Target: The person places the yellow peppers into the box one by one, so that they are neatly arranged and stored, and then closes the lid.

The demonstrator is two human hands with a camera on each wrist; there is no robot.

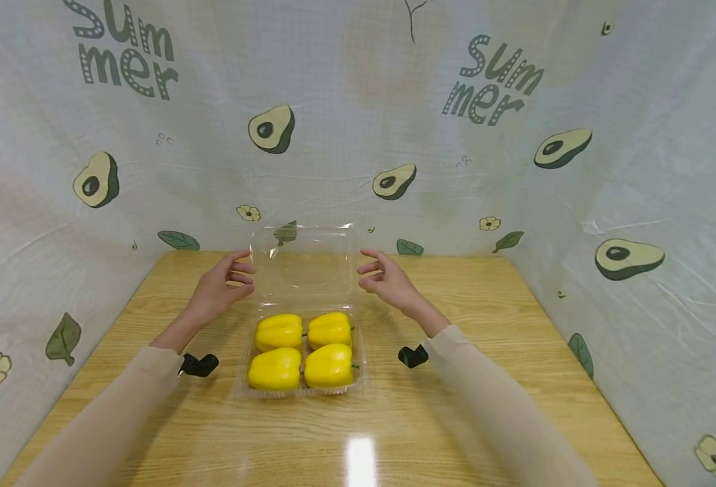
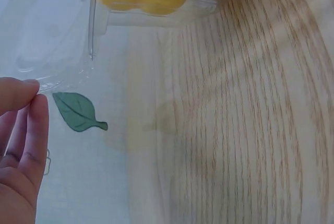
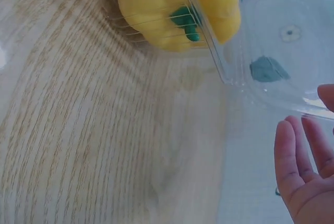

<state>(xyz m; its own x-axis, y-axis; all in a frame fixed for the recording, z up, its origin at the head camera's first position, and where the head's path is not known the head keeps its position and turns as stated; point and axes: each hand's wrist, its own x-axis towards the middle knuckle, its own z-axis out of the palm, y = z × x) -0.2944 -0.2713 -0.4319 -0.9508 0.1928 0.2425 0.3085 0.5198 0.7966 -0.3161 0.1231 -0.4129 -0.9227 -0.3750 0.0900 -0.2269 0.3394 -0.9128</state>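
A clear plastic clamshell box (image 1: 362,379) stands on the table, holding several yellow bell peppers (image 1: 329,366) with green stems. Its see-through lid (image 1: 304,265) is raised at the far side. At the lid's left edge is my left hand (image 1: 214,287), thumb and fingers spread apart in the head view, fingertips right by the plastic. My right hand (image 1: 394,284) mirrors it at the right edge, with fingers loosely bent. In the right wrist view, a gap shows between the right thumb and fingers (image 3: 287,145) beside the lid's rim. Neither hand touches the peppers.
The wooden table (image 1: 486,379) has a bright reflection near its front. A cloth printed with avocados, leaves and flowers (image 1: 333,88) surrounds it at the back and sides. Small black devices sit by the left wrist (image 1: 199,366) and the right wrist (image 1: 413,356).
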